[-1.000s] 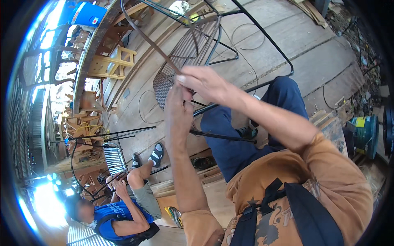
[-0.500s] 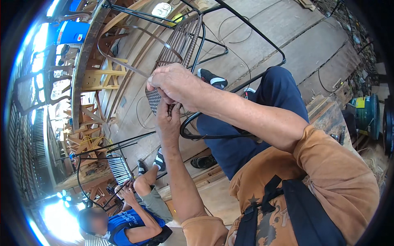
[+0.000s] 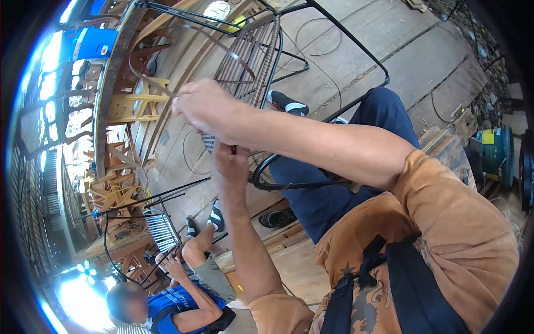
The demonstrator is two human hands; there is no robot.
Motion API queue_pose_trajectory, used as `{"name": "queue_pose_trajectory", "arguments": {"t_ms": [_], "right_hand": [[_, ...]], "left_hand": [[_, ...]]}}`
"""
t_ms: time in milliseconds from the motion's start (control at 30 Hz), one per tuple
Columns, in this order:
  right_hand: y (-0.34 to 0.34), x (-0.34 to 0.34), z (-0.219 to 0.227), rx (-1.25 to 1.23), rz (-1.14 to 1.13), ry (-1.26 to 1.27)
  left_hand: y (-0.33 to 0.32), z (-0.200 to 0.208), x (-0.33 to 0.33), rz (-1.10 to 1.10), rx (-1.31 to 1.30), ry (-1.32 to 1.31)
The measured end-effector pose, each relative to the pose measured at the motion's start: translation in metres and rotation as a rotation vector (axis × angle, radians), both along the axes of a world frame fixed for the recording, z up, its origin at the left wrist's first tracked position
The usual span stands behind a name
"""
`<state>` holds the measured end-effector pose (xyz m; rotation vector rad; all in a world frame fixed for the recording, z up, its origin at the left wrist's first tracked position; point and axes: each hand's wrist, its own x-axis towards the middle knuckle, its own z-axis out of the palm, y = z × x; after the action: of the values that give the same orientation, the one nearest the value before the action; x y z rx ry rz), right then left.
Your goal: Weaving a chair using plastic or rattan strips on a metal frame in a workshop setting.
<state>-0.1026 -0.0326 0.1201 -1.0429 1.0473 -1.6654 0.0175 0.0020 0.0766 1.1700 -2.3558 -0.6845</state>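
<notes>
My right hand (image 3: 204, 108) is closed round a flat brown weaving strip (image 3: 236, 57), which loops up and back down to the chair's strands. Below it, my left hand (image 3: 231, 161) pinches the edge of the woven panel (image 3: 208, 142); its fingertips are blurred and partly hidden. The panel belongs to a chair with a black metal frame (image 3: 356, 47), tilted across my lap. Long parallel brown strands (image 3: 245, 50) stretch over the chair's far part, beside a wrapped edge rail (image 3: 268, 61).
At lower left a co-worker in a blue shirt (image 3: 178, 300) handles another frame with pale slats (image 3: 162, 228). A blue cooler (image 3: 95, 43) and wooden pieces (image 3: 133, 106) stand left. Loose strands (image 3: 339, 42) lie on the floor. A green drum (image 3: 500, 156) is at right.
My right hand has moved left, away from the panel, drawing the strip with it. My left hand stays at the panel's edge. The chair has shifted slightly to the right.
</notes>
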Motion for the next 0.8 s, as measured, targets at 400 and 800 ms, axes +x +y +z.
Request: {"name": "queue_pose_trajectory", "arguments": {"t_ms": [400,800], "right_hand": [[0.030,-0.045,-0.038,-0.064,-0.002,0.197],[0.036,-0.047,-0.142,-0.306,0.195,1.131]], "left_hand": [[-0.023,0.007,-0.007,0.154,0.052,-0.028],[-0.021,0.006,-0.006,0.176,0.047,0.097]]}}
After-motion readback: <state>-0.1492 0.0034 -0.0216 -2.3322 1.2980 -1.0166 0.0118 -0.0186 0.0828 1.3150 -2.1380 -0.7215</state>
